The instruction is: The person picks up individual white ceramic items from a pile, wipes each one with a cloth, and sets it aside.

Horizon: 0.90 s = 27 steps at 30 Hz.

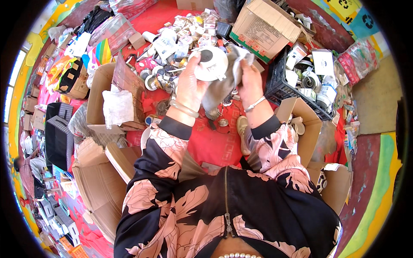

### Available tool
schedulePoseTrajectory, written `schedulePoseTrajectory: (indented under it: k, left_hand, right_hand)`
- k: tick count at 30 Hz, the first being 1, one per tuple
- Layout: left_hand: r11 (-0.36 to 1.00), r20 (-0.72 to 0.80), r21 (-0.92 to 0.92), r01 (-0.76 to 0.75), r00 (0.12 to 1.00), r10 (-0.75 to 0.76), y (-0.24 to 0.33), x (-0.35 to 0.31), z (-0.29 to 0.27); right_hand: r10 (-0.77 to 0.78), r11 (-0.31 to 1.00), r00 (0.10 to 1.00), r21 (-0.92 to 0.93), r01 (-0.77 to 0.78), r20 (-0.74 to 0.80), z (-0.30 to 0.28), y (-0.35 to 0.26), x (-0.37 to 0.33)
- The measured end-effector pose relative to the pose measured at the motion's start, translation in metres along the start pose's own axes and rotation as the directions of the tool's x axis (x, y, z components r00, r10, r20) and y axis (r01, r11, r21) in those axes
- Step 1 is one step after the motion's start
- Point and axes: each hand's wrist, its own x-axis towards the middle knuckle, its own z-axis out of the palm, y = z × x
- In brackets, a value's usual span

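My left hand (192, 84) grips a white round fitting (216, 70) by its left edge, thumb on its upper face. The fitting has a dark disc at its centre and small tabs on its rim; its exact kind I cannot make out. In my right hand (251, 81) a grey cloth (222, 88) is pinched near its top. The cloth hangs down beside and partly behind the fitting. Both are held up in front of me, above the red floor covering (208, 144). Beyond them lies a heap of small white boxes and round fittings (195, 30).
A black plastic crate (275, 81) full of white fittings and boxes stands at right. An open carton (101, 92) with white padding is at left, another carton (97, 180) nearer. A large carton (264, 30) stands far right. Near my right arm is a carton (307, 135) with parts.
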Motion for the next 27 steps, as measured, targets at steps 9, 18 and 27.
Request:
schedulePoseTrajectory:
  k: [9, 18, 27]
  left_hand:
    - [0.989, -0.11, -0.049, -0.14, 0.985, 0.134, 0.005, -0.005, 0.01]
    - [0.98, -0.065, -0.024, -0.197, 0.979, 0.195, -0.015, -0.004, 0.01]
    - [0.979, -0.113, -0.007, -0.204, 0.973, 0.202, -0.019, -0.006, 0.013]
  right_hand:
    - [0.003, 0.997, 0.892, -0.072, 0.033, 0.452, 0.022, 0.034, -0.04]
    - [-0.458, 0.589, 0.843, -0.614, 0.525, 0.283, 0.031, 0.032, -0.03]
    - [-0.52, 0.372, 0.8, -0.764, 0.528, 0.3, 0.029, 0.036, -0.027]
